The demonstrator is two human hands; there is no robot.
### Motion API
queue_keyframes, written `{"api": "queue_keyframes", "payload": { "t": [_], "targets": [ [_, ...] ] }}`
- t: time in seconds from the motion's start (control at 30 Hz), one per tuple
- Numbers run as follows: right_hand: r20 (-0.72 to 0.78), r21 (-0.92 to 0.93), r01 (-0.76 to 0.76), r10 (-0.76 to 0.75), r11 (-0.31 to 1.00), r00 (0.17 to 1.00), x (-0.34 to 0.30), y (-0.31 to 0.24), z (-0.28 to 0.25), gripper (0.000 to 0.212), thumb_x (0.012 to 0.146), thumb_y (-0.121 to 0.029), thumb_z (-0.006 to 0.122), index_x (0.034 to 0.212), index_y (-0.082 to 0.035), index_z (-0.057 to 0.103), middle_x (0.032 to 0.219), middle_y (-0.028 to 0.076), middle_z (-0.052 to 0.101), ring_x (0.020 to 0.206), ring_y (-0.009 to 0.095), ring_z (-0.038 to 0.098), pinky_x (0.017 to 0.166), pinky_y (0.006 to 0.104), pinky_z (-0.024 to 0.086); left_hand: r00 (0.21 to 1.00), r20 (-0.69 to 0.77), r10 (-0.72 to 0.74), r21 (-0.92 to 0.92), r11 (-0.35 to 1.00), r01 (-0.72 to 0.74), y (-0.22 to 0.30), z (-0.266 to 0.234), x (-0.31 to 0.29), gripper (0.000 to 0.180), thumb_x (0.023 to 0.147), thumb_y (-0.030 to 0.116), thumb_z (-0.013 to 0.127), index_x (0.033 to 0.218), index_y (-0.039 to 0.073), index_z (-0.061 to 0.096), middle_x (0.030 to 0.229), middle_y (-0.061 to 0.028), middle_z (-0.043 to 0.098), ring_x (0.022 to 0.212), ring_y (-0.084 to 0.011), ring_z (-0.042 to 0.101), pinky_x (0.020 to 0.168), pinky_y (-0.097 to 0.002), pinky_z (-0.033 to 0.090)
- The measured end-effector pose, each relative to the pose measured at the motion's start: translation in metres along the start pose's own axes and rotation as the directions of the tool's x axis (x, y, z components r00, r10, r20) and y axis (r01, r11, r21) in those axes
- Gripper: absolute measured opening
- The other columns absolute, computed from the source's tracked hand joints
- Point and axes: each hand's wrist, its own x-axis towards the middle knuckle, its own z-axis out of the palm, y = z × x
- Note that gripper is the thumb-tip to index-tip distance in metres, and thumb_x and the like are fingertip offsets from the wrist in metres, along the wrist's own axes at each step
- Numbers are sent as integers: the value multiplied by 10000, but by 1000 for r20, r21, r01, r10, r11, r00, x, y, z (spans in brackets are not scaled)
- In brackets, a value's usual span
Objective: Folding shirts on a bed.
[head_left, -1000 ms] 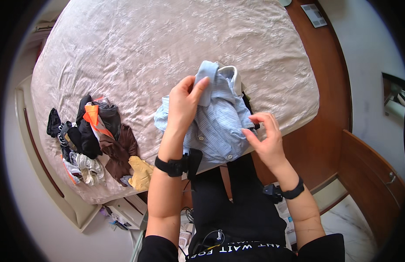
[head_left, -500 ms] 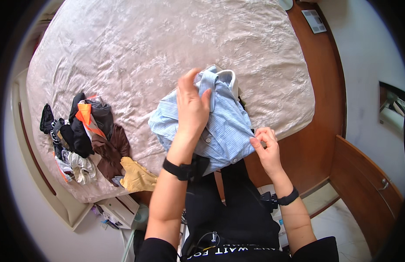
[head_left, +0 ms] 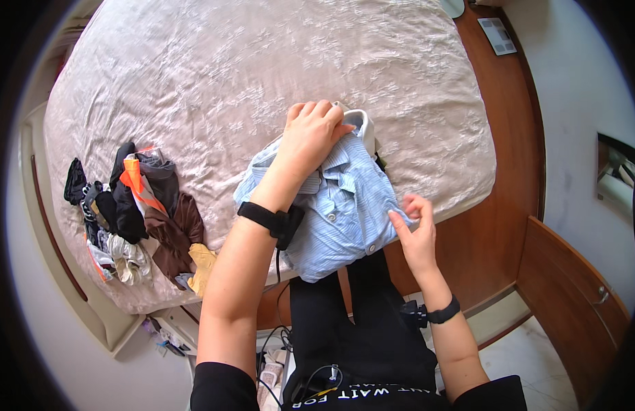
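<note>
A light blue striped button-up shirt lies bunched at the bed's near edge, its lower part hanging over. My left hand is closed over the shirt's upper part near the collar, fingers curled and the thumb reaching right. At the shirt's right edge is my right hand, its thumb on the cloth and its curled fingers slightly blurred. Just right of my left hand a white curved band shows at the collar. Some darker cloth peeks out behind the shirt's right side; most of it is hidden.
The bed has a pale, shiny patterned cover. On its left lies a pile of clothes: brown cloth, orange-and-white cloth, black pieces and a yellow garment. A wooden panel with a handle stands at right.
My left hand has moved slightly up and right and closed over the shirt near the collar. The shirt's left part has shifted and its lower edge hangs further down. My right hand stays near the right edge.
</note>
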Motion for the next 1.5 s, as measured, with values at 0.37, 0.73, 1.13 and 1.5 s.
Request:
{"api": "queue_keyframes", "payload": {
  "t": [0.37,0.73,1.13,1.5],
  "targets": [
    [401,-558,590,-433,583,807,35,-60,65,665,779,-579,494,1354,-268,368,1386,37,354,1310,236,266,1044,524,114,372,-429,-823,-569,566,596,21,-71,-127,402,882,233,573,1184,7,433,1036,-51,446,899,-139,444,859,-241,361],
    [305,-405,536,-443,741,843,44,-52,71,447,838,-217,574,1247,-81,456,1089,64,556,974,236,509,825,364,361,98,-76,-992,-934,105,342,44,30,-151,300,896,272,562,1009,12,464,987,-73,525,869,-134,472,779,-258,385],
    [596,-151,-265,302,952,744,119,2,71,585,733,-168,731,1227,10,473,1187,87,537,1064,192,505,900,322,418,237,376,-896,-884,-271,380,14,36,-178,626,742,308,714,1165,-48,423,1058,-154,571,905,-233,567,769,-338,473],
    [637,-52,-198,185,979,748,130,82,35,468,808,-222,608,1200,7,497,1163,87,543,1063,195,497,908,310,396,445,194,-874,-917,-1,398,-4,76,-177,469,779,266,675,1168,42,540,1117,-138,590,1020,-219,554,858,-322,448]
  ]
}}
